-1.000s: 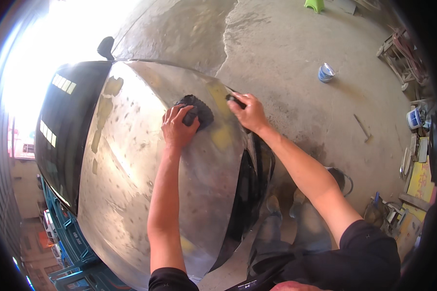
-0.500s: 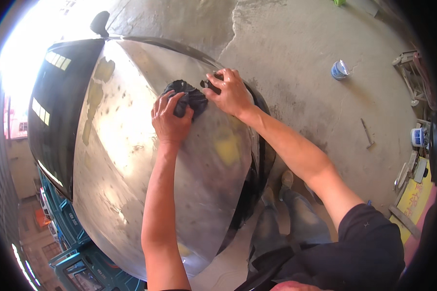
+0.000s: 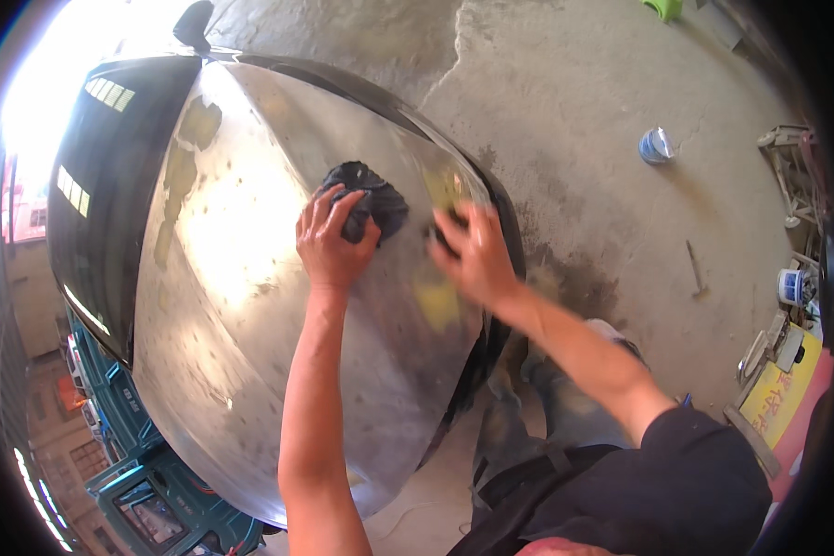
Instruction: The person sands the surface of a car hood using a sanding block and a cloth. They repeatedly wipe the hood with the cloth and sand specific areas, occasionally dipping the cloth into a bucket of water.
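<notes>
The grey concrete floor [image 3: 574,111] spreads widely to the right of the car and leaves open room beside the right arm. The hood [image 3: 222,352], worn down to bare-looking metal, reaches from the dark windscreen [image 3: 111,185] on its left to a black front edge on its right. A teal case [image 3: 185,505] stands close to its lower left edge. A blue bucket [image 3: 656,146] and a hammer-like tool [image 3: 693,266] are on the floor, well apart from the car. On the hood, inside its edges, the left hand [image 3: 332,246] has its fingers curled around a crumpled black cloth [image 3: 382,206]. The right hand [image 3: 480,255], blurred, is nearer the front edge, beside a yellow patch [image 3: 437,306]; its grip is narrow, around a small dark piece [image 3: 443,239].
</notes>
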The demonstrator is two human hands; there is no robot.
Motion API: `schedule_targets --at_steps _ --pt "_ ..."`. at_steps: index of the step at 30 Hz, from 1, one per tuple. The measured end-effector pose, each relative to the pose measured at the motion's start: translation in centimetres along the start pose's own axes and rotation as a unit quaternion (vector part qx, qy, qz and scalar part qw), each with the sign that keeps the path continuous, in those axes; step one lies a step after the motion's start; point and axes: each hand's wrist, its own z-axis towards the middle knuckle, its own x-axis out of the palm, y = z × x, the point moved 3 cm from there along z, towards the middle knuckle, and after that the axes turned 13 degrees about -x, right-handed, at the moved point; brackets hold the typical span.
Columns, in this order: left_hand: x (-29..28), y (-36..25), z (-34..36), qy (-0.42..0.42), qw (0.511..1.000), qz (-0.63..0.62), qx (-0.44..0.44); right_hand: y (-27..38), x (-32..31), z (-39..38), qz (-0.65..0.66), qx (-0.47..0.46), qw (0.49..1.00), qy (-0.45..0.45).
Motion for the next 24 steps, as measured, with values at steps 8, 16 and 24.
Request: schedule_targets --at_steps 8,16,24 --pt "2.2 -2.3 1.4 0.008 1.0 -0.029 0.007 -8.9 3.7 10.2 -0.032 0.059 0.998 -0.01" --pt "1.3 -1.5 0.7 0.004 1.0 -0.02 0.004 -6.7 3.5 8.3 -0.017 0.071 0.997 0.01" --pt "0.3 -0.7 0.4 -0.009 1.0 -0.013 -0.011 -2.5 1.5 3.1 -0.037 0.0 0.999 0.026"
